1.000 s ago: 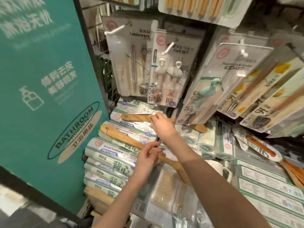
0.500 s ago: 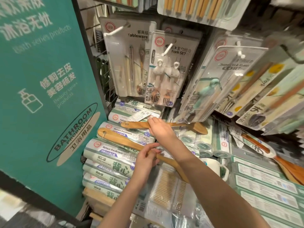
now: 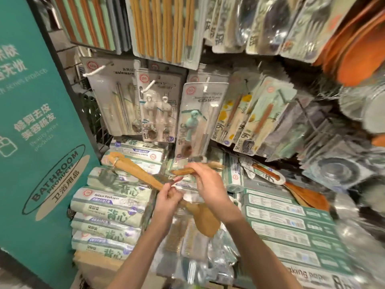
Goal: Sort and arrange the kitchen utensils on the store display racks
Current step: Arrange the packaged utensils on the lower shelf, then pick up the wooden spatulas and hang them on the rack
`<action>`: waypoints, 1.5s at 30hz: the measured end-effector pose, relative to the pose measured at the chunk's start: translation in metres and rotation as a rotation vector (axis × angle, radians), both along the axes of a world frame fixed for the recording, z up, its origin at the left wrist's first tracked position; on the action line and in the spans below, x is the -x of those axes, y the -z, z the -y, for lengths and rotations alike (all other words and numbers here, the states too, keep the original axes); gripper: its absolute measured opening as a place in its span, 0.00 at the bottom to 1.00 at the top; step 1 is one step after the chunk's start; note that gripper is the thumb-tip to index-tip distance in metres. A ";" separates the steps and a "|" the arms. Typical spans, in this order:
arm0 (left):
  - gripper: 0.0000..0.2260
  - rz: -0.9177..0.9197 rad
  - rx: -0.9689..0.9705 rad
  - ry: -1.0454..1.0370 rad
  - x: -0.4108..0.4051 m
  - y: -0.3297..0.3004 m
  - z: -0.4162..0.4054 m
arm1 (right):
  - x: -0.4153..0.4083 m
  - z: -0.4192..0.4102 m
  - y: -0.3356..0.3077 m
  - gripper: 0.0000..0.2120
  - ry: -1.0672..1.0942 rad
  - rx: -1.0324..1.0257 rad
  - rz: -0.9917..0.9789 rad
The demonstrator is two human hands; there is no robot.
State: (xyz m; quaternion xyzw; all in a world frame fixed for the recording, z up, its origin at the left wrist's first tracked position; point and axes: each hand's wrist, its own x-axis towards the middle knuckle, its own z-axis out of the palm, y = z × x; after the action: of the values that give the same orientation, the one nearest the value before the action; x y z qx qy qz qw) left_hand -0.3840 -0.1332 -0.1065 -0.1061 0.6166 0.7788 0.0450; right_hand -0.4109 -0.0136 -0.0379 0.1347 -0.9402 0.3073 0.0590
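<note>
My left hand is closed around the middle of a long wooden spatula. Its handle points up-left over the bag rolls and its broad blade hangs below my hands. My right hand grips a second, shorter wooden utensil that lies roughly level just above the first. Both hands are close together over the shelf of stacked goods. Carded cutlery sets hang on the rack pegs right behind them.
A teal bathroom-products sign stands at the left. Green bag rolls are stacked lower left, and flat green boxes lie at the right. Another wooden spoon rests on those boxes. Chopstick packs and orange wooden ware hang above.
The view has tilted up and shows more of the rack. My right hand has lifted the shorter utensil off the rolls and brought it toward my left hand; the long spatula stays held.
</note>
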 end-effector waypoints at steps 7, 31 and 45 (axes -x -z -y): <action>0.02 -0.123 0.105 0.044 -0.024 -0.043 -0.066 | -0.053 -0.063 -0.064 0.19 0.004 0.377 -0.030; 0.04 -0.389 0.157 0.005 -0.122 -0.201 -0.353 | -0.167 -0.334 -0.242 0.21 0.027 0.573 -0.296; 0.10 -0.514 0.204 0.148 -0.100 -0.257 -0.407 | -0.166 -0.384 -0.299 0.42 0.136 0.417 -0.607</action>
State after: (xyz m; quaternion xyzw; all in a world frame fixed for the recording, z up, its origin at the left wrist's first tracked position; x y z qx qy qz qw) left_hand -0.2836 0.2738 0.1502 0.1363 0.6890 0.7086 -0.0670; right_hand -0.2446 0.3705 0.2612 0.1422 -0.8038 0.4338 0.3814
